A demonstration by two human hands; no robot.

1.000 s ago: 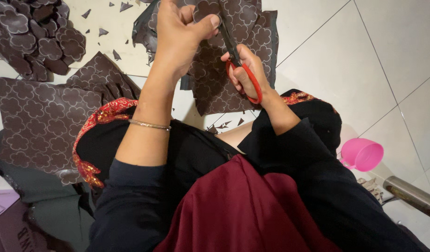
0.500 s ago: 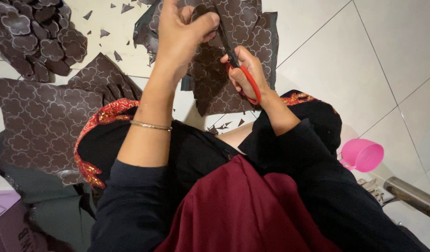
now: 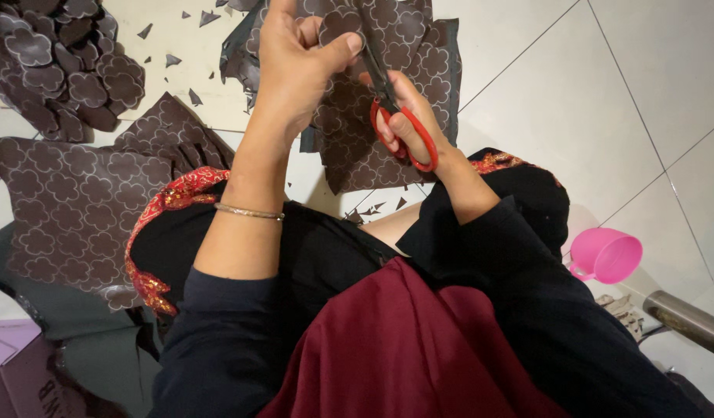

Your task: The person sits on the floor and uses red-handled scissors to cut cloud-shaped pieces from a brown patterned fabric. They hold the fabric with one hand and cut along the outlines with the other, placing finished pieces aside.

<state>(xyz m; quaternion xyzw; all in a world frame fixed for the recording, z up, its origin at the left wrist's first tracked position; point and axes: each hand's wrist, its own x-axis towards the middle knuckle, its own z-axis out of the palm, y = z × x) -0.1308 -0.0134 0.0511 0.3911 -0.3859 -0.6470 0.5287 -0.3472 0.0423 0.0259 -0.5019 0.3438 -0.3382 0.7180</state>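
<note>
- a heap of cut flower shapes [image 3: 59, 66] is seen at far left on the tiled floor [image 3: 605, 93], above a patterned brown sheet [image 3: 70, 209].
- a small flower piece [image 3: 343, 23] is pinched in the left hand [image 3: 299, 66], fingers clenched on it; it has been turned slightly since a moment ago.
- the red-handled scissors [image 3: 396, 116] are gripped by the right hand [image 3: 411, 116], blades now deeper along the outline, so the cut seems to be advancing.
- a pink cup [image 3: 605, 254] is left at right.

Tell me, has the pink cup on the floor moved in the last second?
No. The pink cup sits in the same spot beside the metal pipe.
</note>
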